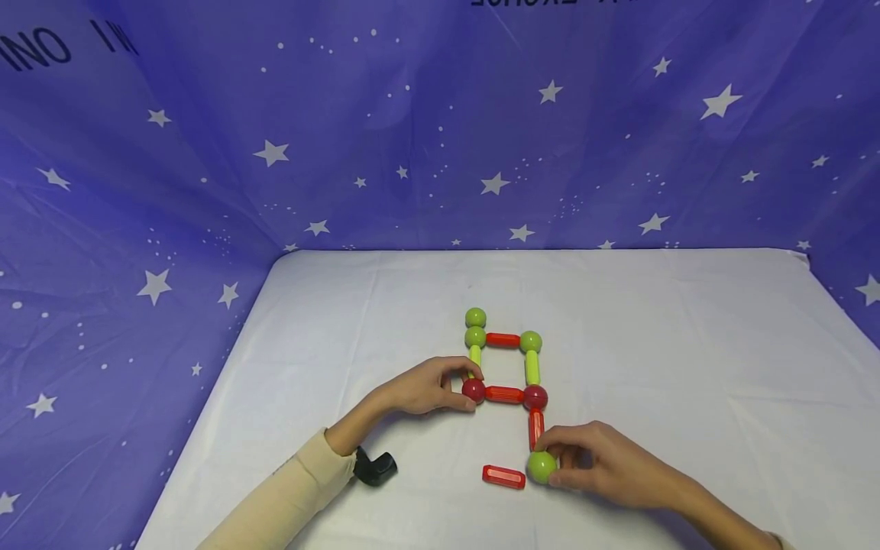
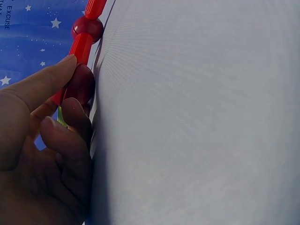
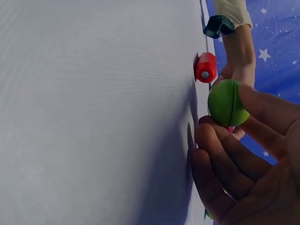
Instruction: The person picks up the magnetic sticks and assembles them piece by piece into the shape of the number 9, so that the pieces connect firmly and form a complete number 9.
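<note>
A frame of colored rods and balls lies on the white table. With thumb and fingers my left hand point(image 1: 429, 386) pinches the red ball point(image 1: 472, 390) at its near left corner. My right hand point(image 1: 608, 466) grips a green ball point(image 1: 541, 467), which sits at the near end of a red rod point(image 1: 536, 429). That rod runs down from a second red ball point(image 1: 535, 397). Another red rod point(image 1: 505, 394) joins the two red balls. A loose red rod point(image 1: 504, 477) rests just left of the gripped green ball, apart from it.
On the far side of the frame are green balls point(image 1: 531, 341), a red rod point(image 1: 503, 340) and yellow-green rods point(image 1: 532, 367). A black curved object point(image 1: 376, 467) shows by the left sleeve point(image 1: 296, 489). Behind the table point(image 1: 687, 321) hangs a purple star-patterned cloth point(image 1: 440, 137).
</note>
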The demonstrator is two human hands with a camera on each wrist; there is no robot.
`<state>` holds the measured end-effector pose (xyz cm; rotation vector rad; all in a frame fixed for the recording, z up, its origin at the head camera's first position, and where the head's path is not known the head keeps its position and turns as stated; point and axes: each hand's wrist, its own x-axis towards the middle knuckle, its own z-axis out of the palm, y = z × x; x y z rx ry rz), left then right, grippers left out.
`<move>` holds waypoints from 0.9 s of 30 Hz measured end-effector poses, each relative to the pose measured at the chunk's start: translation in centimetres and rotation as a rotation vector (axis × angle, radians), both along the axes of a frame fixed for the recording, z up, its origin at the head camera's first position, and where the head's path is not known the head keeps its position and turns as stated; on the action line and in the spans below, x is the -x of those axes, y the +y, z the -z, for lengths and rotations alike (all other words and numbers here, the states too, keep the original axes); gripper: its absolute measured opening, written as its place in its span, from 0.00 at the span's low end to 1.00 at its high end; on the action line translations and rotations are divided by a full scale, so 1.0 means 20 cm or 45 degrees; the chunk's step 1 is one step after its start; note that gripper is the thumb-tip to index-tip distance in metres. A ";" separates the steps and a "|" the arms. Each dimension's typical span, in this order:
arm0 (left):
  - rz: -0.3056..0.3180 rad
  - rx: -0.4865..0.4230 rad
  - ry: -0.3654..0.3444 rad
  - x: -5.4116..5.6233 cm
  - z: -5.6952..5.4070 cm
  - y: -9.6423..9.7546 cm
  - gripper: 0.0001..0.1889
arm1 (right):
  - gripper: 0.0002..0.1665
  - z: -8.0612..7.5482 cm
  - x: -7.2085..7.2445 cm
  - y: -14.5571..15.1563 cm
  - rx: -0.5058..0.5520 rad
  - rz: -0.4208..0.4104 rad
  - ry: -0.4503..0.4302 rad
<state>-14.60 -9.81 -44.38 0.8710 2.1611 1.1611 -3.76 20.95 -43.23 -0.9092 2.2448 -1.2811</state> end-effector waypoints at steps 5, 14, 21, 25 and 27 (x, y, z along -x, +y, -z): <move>0.000 0.003 0.004 0.00 0.00 0.00 0.20 | 0.17 0.01 -0.01 0.00 0.001 -0.019 0.016; 0.001 0.009 0.008 0.00 0.01 0.00 0.20 | 0.17 0.00 -0.01 0.00 -0.023 0.005 -0.009; -0.002 -0.003 -0.010 0.00 0.01 0.00 0.20 | 0.17 0.00 -0.01 0.00 -0.041 0.009 -0.033; -0.004 0.001 -0.013 0.00 0.00 0.00 0.20 | 0.17 0.00 0.00 0.00 -0.057 0.006 -0.024; -0.006 0.003 -0.012 0.00 0.00 0.00 0.20 | 0.17 0.00 0.00 0.00 -0.064 0.009 -0.030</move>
